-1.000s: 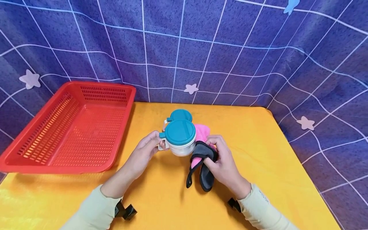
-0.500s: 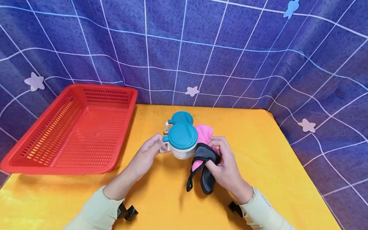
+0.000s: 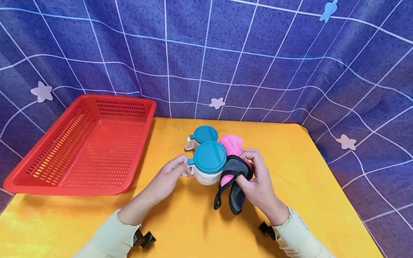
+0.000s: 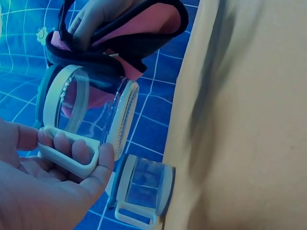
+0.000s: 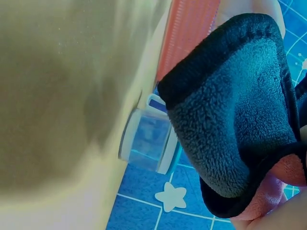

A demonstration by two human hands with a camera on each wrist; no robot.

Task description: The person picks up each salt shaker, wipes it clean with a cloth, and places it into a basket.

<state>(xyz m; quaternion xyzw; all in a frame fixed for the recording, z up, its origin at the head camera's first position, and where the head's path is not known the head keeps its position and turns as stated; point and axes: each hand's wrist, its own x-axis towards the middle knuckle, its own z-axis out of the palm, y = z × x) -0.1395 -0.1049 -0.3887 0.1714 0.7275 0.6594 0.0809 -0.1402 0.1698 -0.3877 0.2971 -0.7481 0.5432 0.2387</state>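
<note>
My left hand grips the white handle of a clear jar with a round teal lid. In the left wrist view the fingers pass through the handle loop, and the jar hangs above the table. My right hand holds a bunched pink and grey cloth with black edging and a hanging loop. The cloth lies right at the jar's right side. A second, similar lidded jar stands on the table just behind, partly hidden by the held one.
A red perforated plastic basket stands at the left on the yellow-covered table. A blue curtain with white lines and stars hangs behind and along the right side.
The held jar has moved slightly right and nearer to me, the cloth slightly right alongside it. Both hands keep their hold. The head view has shifted a little.
</note>
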